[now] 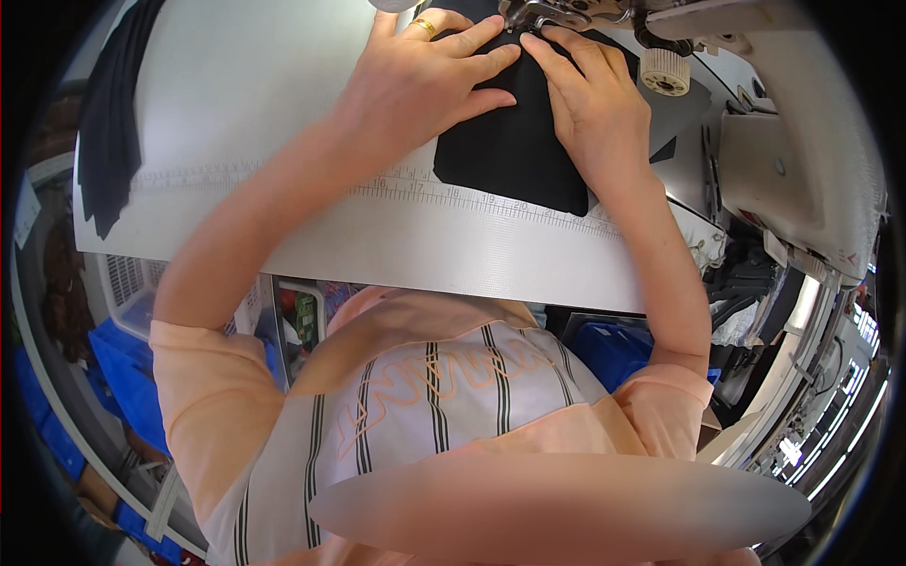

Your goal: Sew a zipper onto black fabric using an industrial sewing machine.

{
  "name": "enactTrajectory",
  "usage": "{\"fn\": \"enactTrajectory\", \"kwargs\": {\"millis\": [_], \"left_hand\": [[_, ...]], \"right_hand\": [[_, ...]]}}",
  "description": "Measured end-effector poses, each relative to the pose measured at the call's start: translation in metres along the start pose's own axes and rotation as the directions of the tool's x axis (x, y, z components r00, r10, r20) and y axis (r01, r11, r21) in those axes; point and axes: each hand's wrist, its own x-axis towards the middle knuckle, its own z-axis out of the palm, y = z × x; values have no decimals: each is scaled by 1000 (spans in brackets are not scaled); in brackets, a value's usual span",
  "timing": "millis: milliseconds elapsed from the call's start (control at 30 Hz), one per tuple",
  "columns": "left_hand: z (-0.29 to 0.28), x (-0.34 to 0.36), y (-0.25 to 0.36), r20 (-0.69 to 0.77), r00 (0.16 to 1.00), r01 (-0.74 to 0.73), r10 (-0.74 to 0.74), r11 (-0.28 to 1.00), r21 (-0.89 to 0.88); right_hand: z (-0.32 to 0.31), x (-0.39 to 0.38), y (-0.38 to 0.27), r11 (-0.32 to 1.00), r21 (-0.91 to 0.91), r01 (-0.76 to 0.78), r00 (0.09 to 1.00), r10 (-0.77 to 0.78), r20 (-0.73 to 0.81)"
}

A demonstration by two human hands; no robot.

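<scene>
A piece of black fabric (pixel 510 151) lies on the white sewing table, its far end under the metal presser foot area (pixel 543 13) of a sewing machine. My left hand (pixel 429 71) rests on the fabric's left side, fingers stretched and apart, with a gold ring on one finger. On the right side my right hand (pixel 595 90) lies with fingers extended, its fingertips pressing the cloth close to the foot. Both hands lie flat on the fabric, one on each side of the foot. The needle itself cannot be made out.
The machine's pale body (pixel 812 104) curves along the right, with a ribbed white knob (pixel 664 73) near my right hand. A ruler scale (pixel 453 193) runs along the table. More black cloth (pixel 115 123) hangs over the left edge. Below are a white basket (pixel 127 283) and blue bins (pixel 132 377).
</scene>
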Motion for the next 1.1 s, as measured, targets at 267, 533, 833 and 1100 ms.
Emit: {"fn": "enactTrajectory", "kwargs": {"millis": [267,533,833,1100], "left_hand": [[-5,3,4,3,1000,7,-6,989,-145],[-2,3,3,-96,995,-25,7,981,-192],[-6,2,5,-2,1000,8,-8,996,-88],[-2,4,1,-69,998,-15,0,976,-217]], "right_hand": [[-4,4,1,999,-39,26,1000,-26,-4],[-37,-9,5,994,107,-31,989,15,149],[-54,-39,16,994,84,-67,993,58,106],[-43,-44,24,986,132,-99,994,106,-42]]}}
